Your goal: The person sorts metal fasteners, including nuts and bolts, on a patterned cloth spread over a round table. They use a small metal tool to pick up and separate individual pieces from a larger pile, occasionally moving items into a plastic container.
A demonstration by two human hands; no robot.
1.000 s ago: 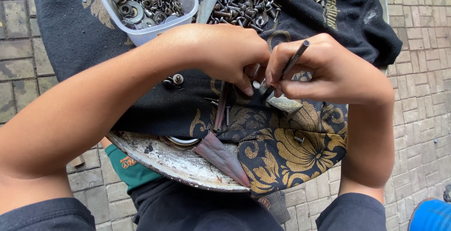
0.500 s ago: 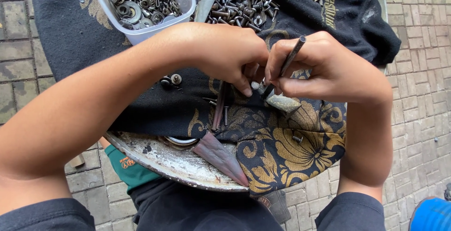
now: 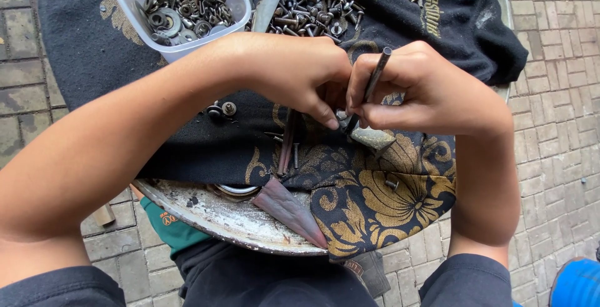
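Observation:
My right hand (image 3: 431, 91) grips a thin dark metal rod (image 3: 374, 82) like a pen, its lower tip pressed down against a small grey metal piece (image 3: 370, 136) lying on a black cloth with gold flower print (image 3: 375, 201). My left hand (image 3: 294, 73) sits close beside it, its fingertips pinching at the same spot; what they hold is hidden. The cloth covers a round worn metal tray (image 3: 231, 219).
A clear plastic tub (image 3: 178, 13) of washers and nuts stands at the back left. A heap of loose screws and bolts (image 3: 309, 7) lies on the cloth behind my hands. Two small nuts (image 3: 222, 110) lie near my left wrist. Brick paving surrounds the tray.
The rod in my right hand has tilted slightly more upright. Both hands stay in the same place.

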